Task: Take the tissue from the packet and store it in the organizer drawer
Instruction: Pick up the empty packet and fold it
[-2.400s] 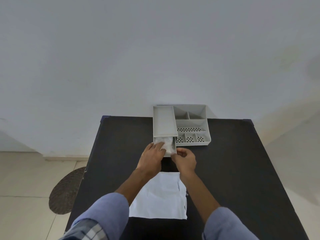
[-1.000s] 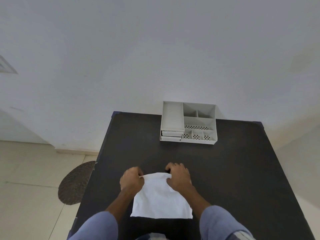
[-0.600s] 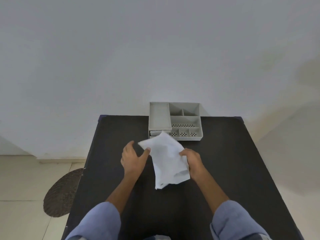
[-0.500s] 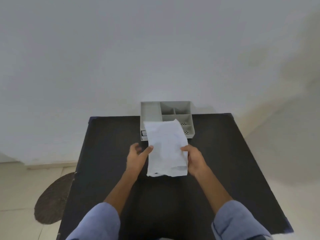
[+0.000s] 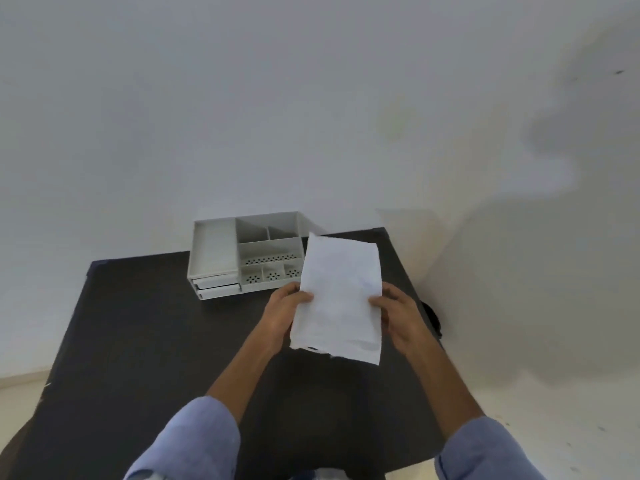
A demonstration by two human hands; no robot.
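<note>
A white tissue (image 5: 337, 299) is held up above the tabletop (image 5: 145, 341), near its far right corner, and it is gripped at both side edges. The step in hand seems to be the folding of the sheet, so that it can fit into a drawer; storing is not yet done. The left hand (image 5: 282, 315) is clamped on the left edge, with the thumb laid over the front of the sheet. The right hand (image 5: 398, 318) is clamped on the right edge in the same way, the fingers behind the sheet. The two hands are kept apart by the width of the tissue.

The organizer (image 5: 247, 256) is placed at the far edge of the tabletop, just beyond the left hand. Both drawers (image 5: 218, 287) at its left front are seen closed. No packet can be made out.

For the next move, the tissue probably has to be folded smaller, and then one hand must be freed to pull a drawer open. The sheet is thin and limp, so a gentle grip is advised.
</note>
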